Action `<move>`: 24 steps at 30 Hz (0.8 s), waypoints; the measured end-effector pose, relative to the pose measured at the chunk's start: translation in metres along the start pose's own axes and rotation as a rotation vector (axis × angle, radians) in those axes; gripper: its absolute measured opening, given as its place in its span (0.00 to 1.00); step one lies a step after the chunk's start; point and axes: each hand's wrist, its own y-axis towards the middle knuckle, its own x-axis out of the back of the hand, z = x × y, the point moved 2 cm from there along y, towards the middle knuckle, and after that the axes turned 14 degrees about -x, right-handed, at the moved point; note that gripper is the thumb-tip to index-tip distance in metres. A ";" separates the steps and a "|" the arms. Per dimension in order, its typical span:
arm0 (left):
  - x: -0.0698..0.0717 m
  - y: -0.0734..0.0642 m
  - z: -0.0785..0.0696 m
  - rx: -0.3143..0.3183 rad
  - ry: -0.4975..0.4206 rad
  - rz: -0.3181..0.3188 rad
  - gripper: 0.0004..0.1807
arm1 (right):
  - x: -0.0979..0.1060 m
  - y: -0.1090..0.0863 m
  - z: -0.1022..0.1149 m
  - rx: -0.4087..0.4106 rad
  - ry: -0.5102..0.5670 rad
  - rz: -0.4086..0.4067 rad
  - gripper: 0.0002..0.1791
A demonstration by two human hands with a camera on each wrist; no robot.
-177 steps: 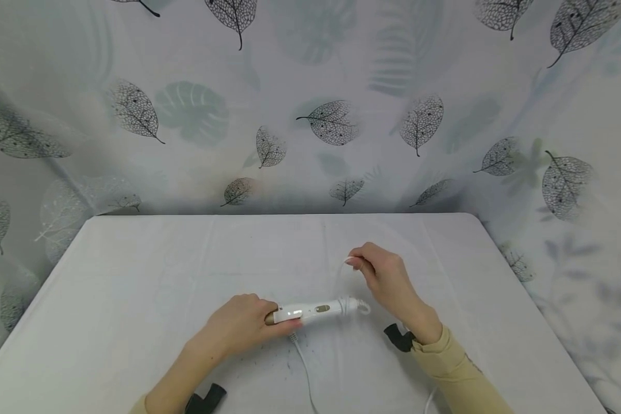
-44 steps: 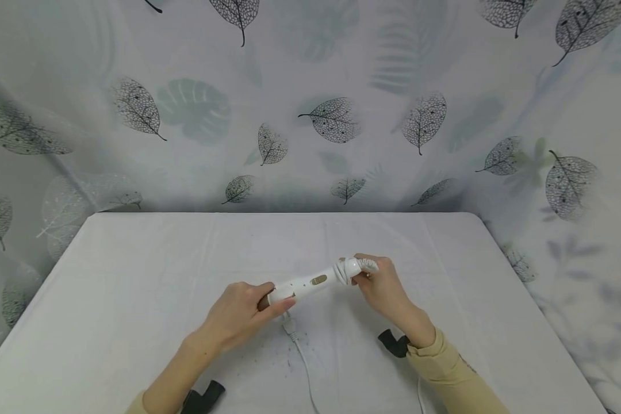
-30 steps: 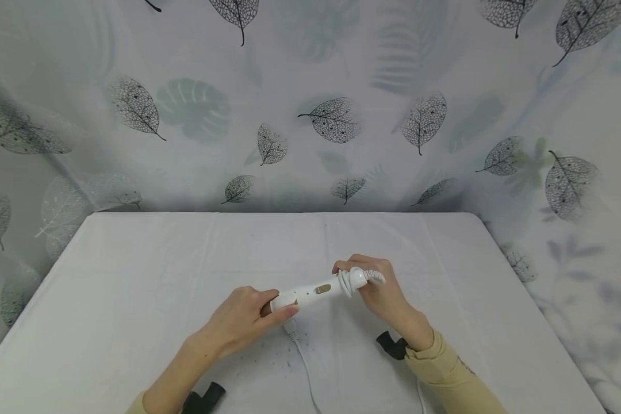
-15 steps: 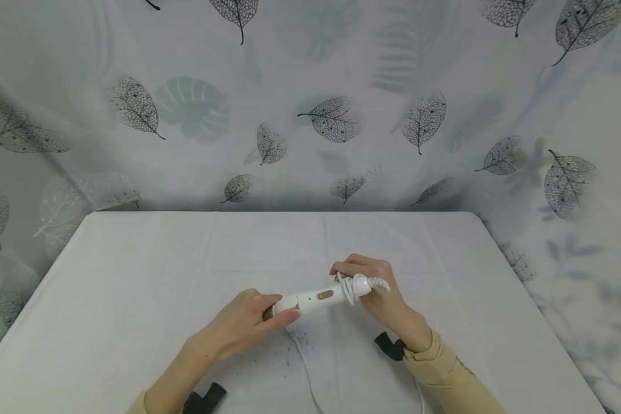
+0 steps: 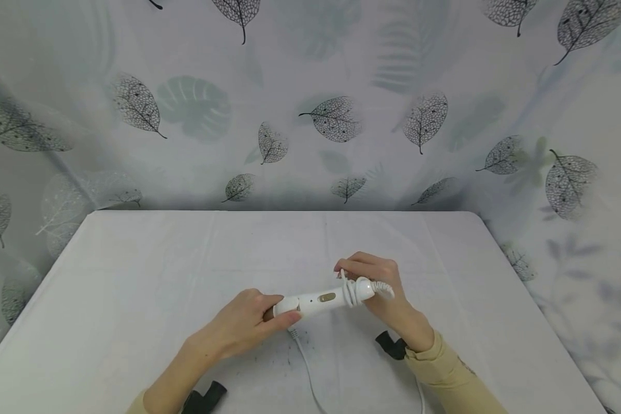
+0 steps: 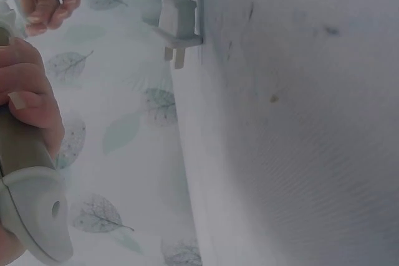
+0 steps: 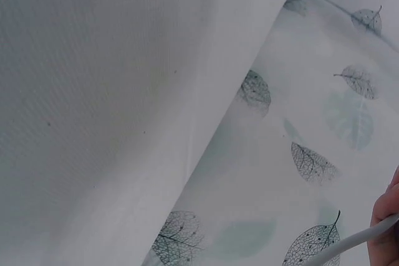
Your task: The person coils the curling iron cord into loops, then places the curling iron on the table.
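Observation:
A white curling iron [image 5: 315, 301] with a gold button is held above the table, its right end slightly higher. My left hand [image 5: 243, 319] grips its left end, thumb in front; the left wrist view shows those fingers curled round its brownish-gold barrel [image 6: 25, 144]. White cord [image 5: 349, 292] is wound in several turns round the handle near the coiled strain relief [image 5: 383, 289]. Behind that end, my right hand [image 5: 385, 287] pinches the cord at its fingertips. In the right wrist view, a stretch of cord [image 7: 349, 247] runs to the right hand's fingers, mostly cut off by the frame.
Below the iron is the cord's two-pin plug [image 6: 179, 20], with its lead [image 5: 307, 368] trailing toward the near edge. Dark specks mark the white tabletop [image 5: 186, 253]. Black wrist mounts [image 5: 207, 397] sit at both wrists. A leaf-print curtain [image 5: 300, 115] hangs behind the table.
More cord is wound round the handle than 5.9 s ago. Over the last 1.5 s the iron's right end has dropped and shifted slightly right; the right hand still holds cord beside it.

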 end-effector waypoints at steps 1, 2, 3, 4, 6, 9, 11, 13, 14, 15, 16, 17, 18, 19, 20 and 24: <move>0.001 0.000 0.000 -0.002 0.005 -0.005 0.22 | 0.001 0.001 -0.001 0.003 0.019 -0.009 0.18; 0.002 -0.001 -0.001 -0.006 0.013 -0.007 0.22 | 0.003 0.001 -0.002 0.008 0.042 -0.017 0.18; 0.002 -0.001 -0.001 -0.012 0.019 -0.008 0.23 | 0.004 0.002 -0.004 0.011 0.059 -0.020 0.18; 0.003 -0.001 -0.001 -0.019 0.023 -0.007 0.23 | 0.005 0.002 -0.004 0.013 0.072 -0.019 0.19; 0.003 -0.001 -0.002 -0.036 0.034 -0.003 0.24 | 0.006 0.003 -0.005 0.009 0.069 -0.007 0.18; 0.003 -0.001 -0.002 -0.035 0.049 0.003 0.24 | 0.006 0.003 -0.006 -0.006 0.072 0.030 0.17; 0.003 -0.001 -0.002 -0.022 0.061 0.003 0.24 | 0.006 0.003 -0.007 -0.023 0.069 0.058 0.16; 0.004 -0.003 -0.001 -0.021 0.087 0.005 0.25 | 0.006 0.003 -0.008 -0.029 0.073 0.087 0.17; 0.004 -0.003 -0.001 -0.028 0.106 0.006 0.26 | 0.007 0.003 -0.009 -0.029 0.066 0.096 0.18; 0.004 -0.003 -0.002 -0.041 0.129 0.005 0.27 | 0.007 0.003 -0.010 -0.026 0.054 0.105 0.20; 0.005 -0.004 -0.002 -0.053 0.149 0.008 0.28 | 0.007 0.003 -0.011 -0.027 0.043 0.114 0.21; 0.005 -0.004 -0.002 -0.065 0.170 0.010 0.28 | 0.007 0.003 -0.012 -0.026 0.033 0.123 0.22; 0.005 -0.004 -0.002 -0.070 0.188 0.015 0.29 | 0.008 0.003 -0.013 -0.028 0.023 0.129 0.22; 0.006 -0.004 -0.002 -0.073 0.196 0.021 0.30 | 0.008 0.004 -0.014 -0.038 0.011 0.136 0.21; 0.006 -0.004 -0.002 -0.070 0.201 0.028 0.30 | 0.009 0.003 -0.015 -0.051 -0.002 0.138 0.20; 0.007 -0.004 -0.001 -0.033 0.183 0.059 0.30 | 0.014 0.002 -0.018 -0.124 -0.036 0.127 0.13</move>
